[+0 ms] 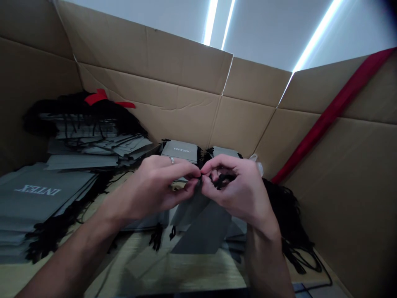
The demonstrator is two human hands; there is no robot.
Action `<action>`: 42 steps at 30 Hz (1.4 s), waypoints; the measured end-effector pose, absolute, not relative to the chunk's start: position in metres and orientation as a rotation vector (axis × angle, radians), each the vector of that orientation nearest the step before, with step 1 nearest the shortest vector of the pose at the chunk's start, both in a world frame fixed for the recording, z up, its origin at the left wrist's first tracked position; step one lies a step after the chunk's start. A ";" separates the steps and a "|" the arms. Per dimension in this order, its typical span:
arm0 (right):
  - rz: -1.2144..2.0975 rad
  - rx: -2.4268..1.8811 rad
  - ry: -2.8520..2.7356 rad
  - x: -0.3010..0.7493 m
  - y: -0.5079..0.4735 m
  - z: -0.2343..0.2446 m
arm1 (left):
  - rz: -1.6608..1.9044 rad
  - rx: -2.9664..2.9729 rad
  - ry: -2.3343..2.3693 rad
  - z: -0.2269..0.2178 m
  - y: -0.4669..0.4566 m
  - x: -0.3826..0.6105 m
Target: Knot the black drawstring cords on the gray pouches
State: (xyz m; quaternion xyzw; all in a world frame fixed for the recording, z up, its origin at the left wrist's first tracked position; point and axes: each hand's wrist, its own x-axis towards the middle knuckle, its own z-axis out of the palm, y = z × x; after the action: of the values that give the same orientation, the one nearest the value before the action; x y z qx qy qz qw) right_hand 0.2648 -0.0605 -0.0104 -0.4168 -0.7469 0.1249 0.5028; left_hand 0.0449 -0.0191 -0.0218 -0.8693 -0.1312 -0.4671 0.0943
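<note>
My left hand [161, 182] and my right hand [235, 186] meet in the middle of the view, fingers pinched together on the top of a small grey cloth pouch [201, 225] and its black drawstring [217, 179]. The pouch hangs down below my fingers, above the wooden table [186, 273]. A ring sits on a finger of my left hand. Part of the cord is hidden inside my right fingers.
Stacks of grey pouches printed INTEX [37, 198] lie at the left, with more piled behind [93, 140] under black cords. Two small stacks [181, 151] stand beyond my hands. Loose black cords [288, 219] lie at the right. Cardboard walls [186, 82] with a red strip [328, 116] enclose the table.
</note>
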 end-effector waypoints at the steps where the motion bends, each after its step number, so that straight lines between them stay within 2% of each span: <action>1: 0.240 -1.007 -1.820 0.264 -0.061 -0.011 | -1.335 -2.548 -0.402 -0.024 -0.020 0.045; 5: -0.044 -0.923 -1.885 0.262 -0.066 -0.012 | -1.317 -2.437 -0.387 -0.030 -0.024 0.047; 8: -0.126 -0.823 -1.933 0.263 -0.068 -0.010 | -1.411 -2.480 -0.430 -0.025 -0.028 0.049; 16: 0.021 -0.685 -1.995 0.269 -0.063 -0.007 | -1.696 -2.848 -0.490 -0.016 -0.026 0.049; 21: 0.309 -0.771 -1.936 0.267 -0.063 -0.004 | -1.898 -3.097 -0.436 -0.017 -0.015 0.051; 25: 0.356 -0.897 -1.862 0.266 -0.061 -0.007 | -1.789 -2.962 -0.422 -0.016 -0.013 0.051; 29: 0.240 -0.965 -1.833 0.265 -0.058 -0.014 | -1.498 -2.592 -0.421 -0.019 -0.018 0.048; 34: 0.045 -0.986 -1.876 0.262 -0.059 -0.015 | -1.208 -2.536 -0.484 -0.028 -0.021 0.047; 38: -0.129 -0.918 -1.967 0.261 -0.063 -0.013 | -1.254 -2.508 -0.497 -0.027 -0.023 0.051; 42: -0.101 -0.815 -1.997 0.264 -0.063 -0.011 | -1.535 -2.579 -0.487 -0.020 -0.024 0.052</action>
State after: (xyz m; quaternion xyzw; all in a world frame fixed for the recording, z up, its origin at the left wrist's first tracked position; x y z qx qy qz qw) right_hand 0.2642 -0.0632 -0.0113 -0.3327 -0.8155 -0.0413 0.4718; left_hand 0.0524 -0.0237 -0.0204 -0.8471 -0.1599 -0.5043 0.0507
